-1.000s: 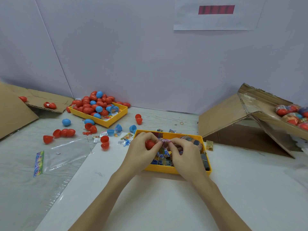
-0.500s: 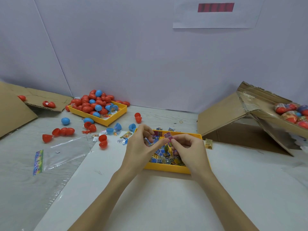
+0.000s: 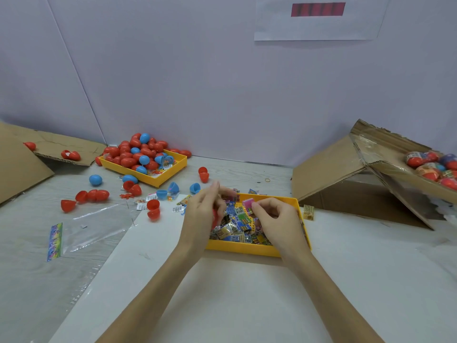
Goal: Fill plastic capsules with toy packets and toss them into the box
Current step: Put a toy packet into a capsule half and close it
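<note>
A yellow tray (image 3: 249,248) full of small printed toy packets lies in front of me. Over its left side my left hand (image 3: 201,214) holds a red capsule half (image 3: 214,217) in its palm, mostly hidden; its fingers are blurred. My right hand (image 3: 277,216) pinches a pink toy packet (image 3: 247,204) above the tray. A second yellow tray (image 3: 173,170) at the back left is heaped with red and blue capsules. The cardboard box (image 3: 405,177) at the right holds several filled capsules.
Loose red and blue capsule halves (image 3: 153,210) lie scattered on the table left of the near tray. An empty clear plastic bag (image 3: 81,229) lies at the left. Flat cardboard (image 3: 22,164) leans at the far left. A wall closes off the back.
Both hands were together over the tray; they have drawn slightly apart. My right hand now holds the pink packet alone, and my left hand has lifted its fingers.
</note>
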`<state>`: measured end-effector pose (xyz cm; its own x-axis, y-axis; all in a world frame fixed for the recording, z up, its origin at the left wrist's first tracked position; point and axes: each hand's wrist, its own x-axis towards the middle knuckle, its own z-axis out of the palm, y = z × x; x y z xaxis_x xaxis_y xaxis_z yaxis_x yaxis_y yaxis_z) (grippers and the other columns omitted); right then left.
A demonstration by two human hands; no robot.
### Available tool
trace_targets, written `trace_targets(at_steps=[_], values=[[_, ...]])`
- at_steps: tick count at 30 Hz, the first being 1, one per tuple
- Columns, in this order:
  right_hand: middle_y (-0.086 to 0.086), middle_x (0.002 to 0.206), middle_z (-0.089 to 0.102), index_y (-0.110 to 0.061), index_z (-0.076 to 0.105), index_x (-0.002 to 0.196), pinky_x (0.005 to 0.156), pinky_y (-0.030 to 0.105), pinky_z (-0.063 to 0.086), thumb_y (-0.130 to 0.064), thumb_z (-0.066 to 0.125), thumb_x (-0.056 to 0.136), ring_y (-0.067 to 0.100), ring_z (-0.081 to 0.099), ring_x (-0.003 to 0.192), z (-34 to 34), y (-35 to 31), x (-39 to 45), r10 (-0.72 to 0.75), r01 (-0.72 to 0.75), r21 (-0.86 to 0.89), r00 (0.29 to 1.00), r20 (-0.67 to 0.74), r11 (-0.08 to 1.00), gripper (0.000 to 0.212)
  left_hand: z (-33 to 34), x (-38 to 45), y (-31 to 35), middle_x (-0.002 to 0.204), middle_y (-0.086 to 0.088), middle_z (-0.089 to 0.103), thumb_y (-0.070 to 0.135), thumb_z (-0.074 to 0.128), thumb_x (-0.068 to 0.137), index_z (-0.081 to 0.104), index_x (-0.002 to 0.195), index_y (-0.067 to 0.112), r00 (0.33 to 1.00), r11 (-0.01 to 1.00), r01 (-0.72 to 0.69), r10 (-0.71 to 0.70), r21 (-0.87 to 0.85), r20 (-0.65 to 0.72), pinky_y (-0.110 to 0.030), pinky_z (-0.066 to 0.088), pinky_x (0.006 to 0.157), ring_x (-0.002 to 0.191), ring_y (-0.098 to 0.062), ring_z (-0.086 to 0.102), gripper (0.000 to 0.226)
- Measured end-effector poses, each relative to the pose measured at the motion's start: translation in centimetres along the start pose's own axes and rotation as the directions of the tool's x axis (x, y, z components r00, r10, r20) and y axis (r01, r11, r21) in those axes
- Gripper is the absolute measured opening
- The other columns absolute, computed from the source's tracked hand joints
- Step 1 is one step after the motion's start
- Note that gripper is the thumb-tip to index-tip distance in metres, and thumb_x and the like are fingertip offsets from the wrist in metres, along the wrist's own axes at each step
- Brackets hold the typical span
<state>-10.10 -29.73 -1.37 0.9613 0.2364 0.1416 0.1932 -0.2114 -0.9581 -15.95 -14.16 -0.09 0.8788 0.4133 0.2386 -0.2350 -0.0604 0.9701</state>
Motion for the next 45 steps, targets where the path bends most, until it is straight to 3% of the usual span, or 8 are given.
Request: trace_targets(at_steps=[1, 3, 6, 13, 17, 29, 34, 45], values=[[0.001, 0.073, 0.071, -0.024, 0.073, 0.081, 0.104, 0.059, 0.047, -0.032, 0.069, 0.097, 0.020, 0.065, 0.080, 0.02, 0.07, 0.01, 0.002, -0.002, 0.003, 1.000, 0.005, 1.000, 0.018, -0.12, 0.15, 0.21, 0.067, -0.003, 0.051, 0.026, 0.053, 0.095, 0.072, 0.099, 0.014, 0.998, 0.994, 0.047, -0.041, -0.098, 0.053, -0.019, 0.043, 0.060, 0.062, -0.010, 0.048, 0.023], [0.000, 0.069, 0.069, -0.023, 0.072, 0.080, 0.089, 0.049, 0.054, -0.031, 0.068, 0.098, 0.015, 0.063, 0.073, 0.06, 0.18, -0.01, -0.009, 0.009, 0.015, 1.000, 0.006, 1.000, 0.021, -0.03, 0.39, 0.32, 0.079, -0.001, 0.054, 0.009, 0.053, 0.073, 0.063, 0.105, 0.017, 0.985, 0.968, 0.150, -0.130, -0.202, 0.112, -0.023, 0.048, 0.065, 0.074, -0.011, 0.053, 0.035], [-0.001, 0.067, 0.070, -0.020, 0.073, 0.081, 0.068, 0.033, 0.054, -0.031, 0.066, 0.099, 0.008, 0.063, 0.064, 0.03, 0.23, -0.03, -0.033, 0.033, 0.011, 0.999, 0.003, 0.999, 0.023, 0.11, 0.31, 0.00, 0.095, -0.003, 0.061, -0.007, 0.056, 0.090, 0.057, 0.110, 0.021, 0.981, 0.978, 0.179, -0.169, -0.105, 0.100, -0.017, 0.054, 0.065, 0.081, -0.007, 0.068, 0.035], [0.004, 0.070, 0.072, -0.015, 0.076, 0.087, 0.059, 0.026, 0.053, -0.027, 0.064, 0.101, 0.010, 0.063, 0.060, -0.19, 0.31, -0.16, -0.061, 0.062, 0.058, 0.998, -0.022, 0.996, 0.022, 0.15, -0.33, -0.23, 0.111, 0.002, 0.071, 0.018, 0.086, 0.080, 0.068, 0.109, 0.022, 0.987, 0.998, 0.062, -0.066, 0.031, 0.150, -0.021, 0.059, 0.080, 0.103, -0.013, 0.073, 0.034], [0.000, 0.075, 0.075, -0.014, 0.078, 0.089, 0.060, 0.025, 0.057, -0.027, 0.064, 0.101, 0.014, 0.069, 0.064, -0.14, 0.18, -0.19, -0.062, 0.061, 0.050, 0.998, 0.001, 0.997, 0.023, 0.12, -0.48, -0.03, 0.104, 0.015, 0.075, 0.029, 0.083, 0.082, 0.075, 0.110, 0.029, 0.988, 0.986, -0.022, -0.004, 0.166, 0.155, -0.020, 0.058, 0.084, 0.103, -0.006, 0.071, 0.029], [0.003, 0.074, 0.076, -0.012, 0.079, 0.087, 0.057, 0.023, 0.053, -0.033, 0.059, 0.103, 0.011, 0.068, 0.061, 0.03, -0.14, -0.31, -0.032, 0.033, 0.149, 0.999, -0.006, 0.988, 0.033, 0.04, -0.30, 0.13, 0.113, 0.008, 0.075, 0.013, 0.079, 0.087, 0.073, 0.119, 0.023, 0.985, 0.993, 0.017, -0.037, 0.116, 0.170, -0.025, 0.058, 0.092, 0.108, -0.009, 0.071, 0.034], [0.000, 0.084, 0.077, -0.016, 0.078, 0.099, 0.060, 0.026, 0.056, -0.021, 0.074, 0.094, 0.014, 0.074, 0.071, -0.13, -0.09, -0.33, -0.071, 0.069, 0.176, 0.997, 0.005, 0.982, 0.008, -0.13, -0.30, -0.09, 0.109, 0.013, 0.075, 0.009, 0.078, 0.088, 0.075, 0.118, 0.027, 0.985, 0.993, 0.007, -0.027, 0.118, 0.169, -0.021, 0.058, 0.087, 0.106, -0.007, 0.070, 0.035], [-0.001, 0.092, 0.079, -0.017, 0.077, 0.108, 0.060, 0.028, 0.059, -0.019, 0.071, 0.096, 0.018, 0.077, 0.077, -0.11, 0.18, -0.32, -0.094, 0.092, 0.205, 0.996, -0.001, 0.974, 0.014, -0.02, -0.08, -0.28, 0.108, 0.006, 0.075, 0.025, 0.080, 0.086, 0.066, 0.117, 0.025, 0.992, 0.991, 0.081, -0.091, 0.108, 0.087, -0.021, 0.060, 0.078, 0.097, -0.010, 0.073, 0.034]])
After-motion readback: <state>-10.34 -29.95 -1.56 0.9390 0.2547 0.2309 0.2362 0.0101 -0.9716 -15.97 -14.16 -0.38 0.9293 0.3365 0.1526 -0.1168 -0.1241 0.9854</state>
